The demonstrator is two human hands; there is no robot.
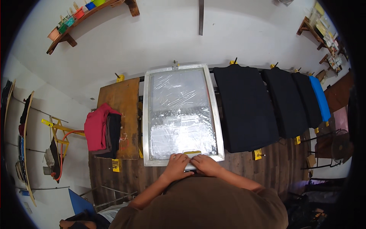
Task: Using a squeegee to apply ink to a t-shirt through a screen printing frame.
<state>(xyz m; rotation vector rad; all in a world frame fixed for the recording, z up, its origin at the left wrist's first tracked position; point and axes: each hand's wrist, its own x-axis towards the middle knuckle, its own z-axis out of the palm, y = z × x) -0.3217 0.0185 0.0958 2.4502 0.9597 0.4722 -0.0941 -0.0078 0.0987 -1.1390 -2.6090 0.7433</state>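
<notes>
In front of me a screen-printing frame (146, 126) with a silver metal rim lies over a platen. Its mesh is covered by glossy, wrinkled film that reflects white light in the near half. At its near end is a squeegee (192, 153), a short pale bar with a yellow strip. My left hand (178, 166) is closed on the squeegee's left end, its thumb toward the middle. My right hand (206, 165) curls over the right end, close beside the left. Both hands hide most of the bar and part of the frame's near rim.
Left of the frame, a wooden platen (129, 114) carries folded red and dark garments (98, 129). To the right, black shirts (246, 110) cover several platens, with a blue one (319, 99) beyond. Yellow clamps (257, 154) jut from platen ends. Colourful tubs (79, 13) stand on a shelf.
</notes>
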